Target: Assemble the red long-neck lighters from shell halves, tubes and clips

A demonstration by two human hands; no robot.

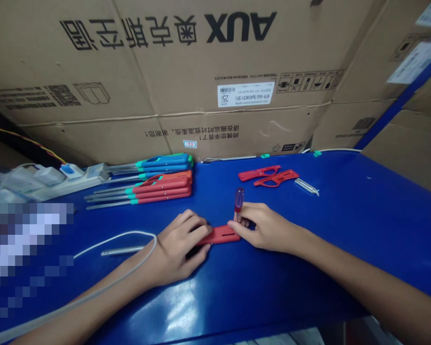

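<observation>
My left hand (185, 247) grips a red long-necked lighter (221, 235) flat on the blue table, covering its middle. The lighter's metal tube (122, 250) sticks out to the left, beyond the wrist. In my right hand (264, 227) is a small screwdriver (239, 199) with a purple handle, held upright between thumb and fingers. Its lower end is by the right end of the red body, and my fingers hide the tip. The right thumb rests at that same end.
Behind my left hand lie stacked red lighters (161, 191) and blue lighters (165, 164). Two red casing halves (278, 178) and thin metal rods (306, 186) lie at the back right. A power strip (75, 181) stands left, a white cable (129, 233) crosses my left forearm, and cardboard (187, 100) walls the back.
</observation>
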